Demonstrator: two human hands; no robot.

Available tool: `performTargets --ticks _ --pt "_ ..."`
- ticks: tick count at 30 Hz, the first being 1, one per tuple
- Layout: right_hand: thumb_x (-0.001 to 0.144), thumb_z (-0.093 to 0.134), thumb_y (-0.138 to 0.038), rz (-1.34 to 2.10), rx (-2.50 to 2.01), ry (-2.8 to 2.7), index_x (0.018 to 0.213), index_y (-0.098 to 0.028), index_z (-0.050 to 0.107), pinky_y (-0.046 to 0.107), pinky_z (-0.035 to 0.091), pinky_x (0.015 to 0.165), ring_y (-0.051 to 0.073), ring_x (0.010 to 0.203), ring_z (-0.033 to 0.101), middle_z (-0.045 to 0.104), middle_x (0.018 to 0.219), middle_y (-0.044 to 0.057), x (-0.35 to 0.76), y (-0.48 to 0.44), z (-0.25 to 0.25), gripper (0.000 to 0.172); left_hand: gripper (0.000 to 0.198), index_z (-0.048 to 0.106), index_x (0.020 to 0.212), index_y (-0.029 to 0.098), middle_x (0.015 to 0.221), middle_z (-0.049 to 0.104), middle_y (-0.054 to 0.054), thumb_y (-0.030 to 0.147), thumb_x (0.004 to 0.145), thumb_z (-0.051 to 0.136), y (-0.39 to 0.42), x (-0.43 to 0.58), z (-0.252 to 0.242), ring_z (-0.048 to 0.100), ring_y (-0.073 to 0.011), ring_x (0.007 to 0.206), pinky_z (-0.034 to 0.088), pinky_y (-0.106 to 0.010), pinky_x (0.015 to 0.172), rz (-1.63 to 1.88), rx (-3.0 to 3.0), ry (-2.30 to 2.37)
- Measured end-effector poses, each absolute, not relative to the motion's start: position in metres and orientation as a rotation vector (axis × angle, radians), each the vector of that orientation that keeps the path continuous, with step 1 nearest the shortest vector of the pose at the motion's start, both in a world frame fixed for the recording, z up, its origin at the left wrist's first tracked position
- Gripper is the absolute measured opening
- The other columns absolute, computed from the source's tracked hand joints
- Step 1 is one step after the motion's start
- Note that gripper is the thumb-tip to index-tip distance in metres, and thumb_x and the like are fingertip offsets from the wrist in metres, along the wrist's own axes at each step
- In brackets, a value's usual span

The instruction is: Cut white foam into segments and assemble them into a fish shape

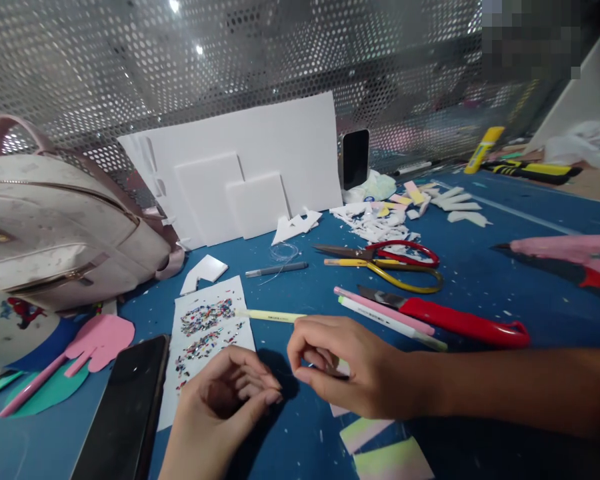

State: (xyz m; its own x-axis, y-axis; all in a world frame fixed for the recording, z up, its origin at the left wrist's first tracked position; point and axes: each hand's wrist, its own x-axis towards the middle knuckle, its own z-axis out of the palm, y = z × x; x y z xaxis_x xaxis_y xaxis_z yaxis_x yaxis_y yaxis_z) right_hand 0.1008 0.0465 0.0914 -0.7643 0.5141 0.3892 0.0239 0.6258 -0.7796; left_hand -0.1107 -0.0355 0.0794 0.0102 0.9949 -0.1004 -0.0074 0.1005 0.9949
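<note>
My left hand [227, 403] is closed in a pinch, thumb against fingertips, over the edge of a white sheet [166, 400] with small multicoloured beads [205, 317]. Just to its right, my right hand [353, 363] also pinches thumb to forefinger; whatever lies between the fingertips of either hand is too small to make out. A narrow gap separates the two hands. Behind the right hand, a pale yellow pen [275, 316] reaches onto the sheet. Farther back are a coil of clear thread [284, 252] and a grey pen [277, 270]. Pastel paper pieces [393, 460] lie below the right wrist.
Scissors [405, 263], a red-handled cutter [460, 323] and a pink glue gun [565, 250] lie at right. White boards [290, 133] lean at the back beside scraps [375, 220]. A phone [125, 407] and a backpack [65, 220] occupy the left.
</note>
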Motion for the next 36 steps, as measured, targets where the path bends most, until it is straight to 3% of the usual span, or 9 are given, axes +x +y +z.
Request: performTargets --ticks 14,36 --pt "0.083 0.048 -0.01 0.858 -0.203 -2.388 0.085 -0.017 0.046 0.026 0.032 0.063 0.013 0.07 0.04 0.048 0.078 0.0 0.1004 0.0449 0.0938 0.008 0.022 0.06 0.096 0.02 0.079 0.072 -0.002 0.02 0.081 0.077 -0.032 -0.1212 0.077 0.071 -0.0134 0.075 0.059 -0.019 0.072 1.139 1.236 1.193" --pt "0.083 0.049 -0.009 0.807 -0.221 -2.411 0.084 -0.018 0.044 0.025 0.03 0.062 0.011 0.07 0.037 0.044 0.077 -0.002 0.0989 0.0445 0.0913 0.01 0.02 0.061 0.097 0.02 0.08 0.074 -0.001 0.018 0.083 0.075 -0.0337 -0.1193 0.0797 0.072 -0.0118 0.075 0.059 -0.017 0.073 1.141 1.247 1.153"
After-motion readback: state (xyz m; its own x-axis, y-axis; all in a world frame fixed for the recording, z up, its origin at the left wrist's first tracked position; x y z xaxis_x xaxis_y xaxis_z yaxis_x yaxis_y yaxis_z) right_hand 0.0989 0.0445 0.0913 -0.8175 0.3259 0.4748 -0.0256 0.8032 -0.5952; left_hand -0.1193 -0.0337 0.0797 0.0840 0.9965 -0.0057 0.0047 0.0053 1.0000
